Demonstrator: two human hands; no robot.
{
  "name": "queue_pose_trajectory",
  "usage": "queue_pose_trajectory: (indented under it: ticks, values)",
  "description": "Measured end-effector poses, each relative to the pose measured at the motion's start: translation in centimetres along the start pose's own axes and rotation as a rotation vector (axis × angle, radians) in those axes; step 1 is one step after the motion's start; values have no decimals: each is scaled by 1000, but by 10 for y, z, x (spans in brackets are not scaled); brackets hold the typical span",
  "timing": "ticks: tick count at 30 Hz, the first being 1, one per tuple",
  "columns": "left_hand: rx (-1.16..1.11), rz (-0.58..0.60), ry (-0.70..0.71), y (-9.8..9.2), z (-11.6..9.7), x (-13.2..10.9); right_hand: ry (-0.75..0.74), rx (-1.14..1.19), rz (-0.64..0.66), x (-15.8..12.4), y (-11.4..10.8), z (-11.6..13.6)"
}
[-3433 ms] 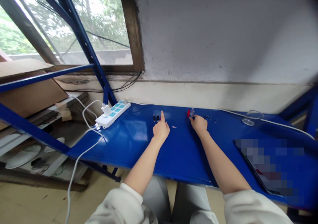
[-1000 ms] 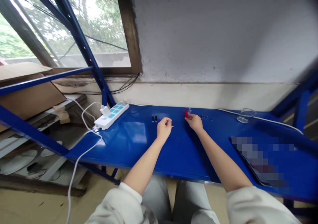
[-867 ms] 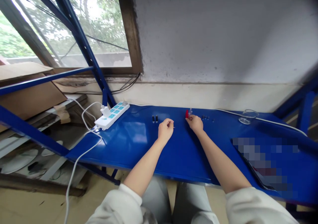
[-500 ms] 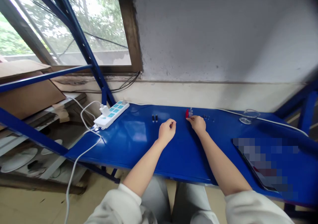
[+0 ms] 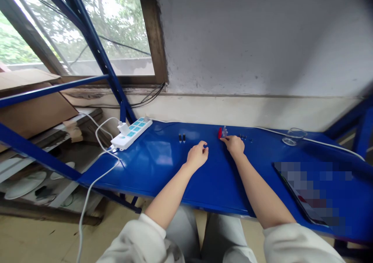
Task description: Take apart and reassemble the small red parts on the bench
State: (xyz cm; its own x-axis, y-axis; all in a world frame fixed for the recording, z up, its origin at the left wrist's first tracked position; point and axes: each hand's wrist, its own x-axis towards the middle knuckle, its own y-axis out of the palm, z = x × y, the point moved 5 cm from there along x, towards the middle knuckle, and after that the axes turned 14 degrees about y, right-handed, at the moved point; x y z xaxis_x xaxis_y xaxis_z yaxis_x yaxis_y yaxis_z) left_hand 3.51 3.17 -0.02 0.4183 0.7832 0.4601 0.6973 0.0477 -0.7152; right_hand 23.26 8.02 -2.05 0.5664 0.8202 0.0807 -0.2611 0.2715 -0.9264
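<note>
My left hand [image 5: 197,155] hovers over the middle of the blue table [image 5: 163,173], thumb and fingers apart with nothing between them. Two small dark cylinders with pale lower ends [image 5: 182,138] stand side by side to its left. Farther right, my right hand [image 5: 235,146] has its fingertips drawn together at the base of a small red object [image 5: 220,133]. Touching or just behind that is a cluster of small clear pieces [image 5: 224,131]. Whatever the right fingertips pinch is hidden. Several tiny dark pieces [image 5: 244,137] lie just beyond the right hand.
A white power strip [image 5: 131,134] with a plug and cord lies at the table's left end. Toward the right are a clear round dish [image 5: 293,137] and a white cable [image 5: 329,143] along the back. A dark flat item, partly blurred out [image 5: 303,193], lies at front right.
The fingers of my left hand have spread from a closed curl. My right hand has shifted very slightly right and its fingertips remain by the red object.
</note>
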Motion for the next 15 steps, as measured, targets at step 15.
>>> queue_pose_trajectory:
  ticks: [15]
  values:
    - [333, -29, -417, -40, 40, -3, -68, -133, -11, -49, -36, 18]
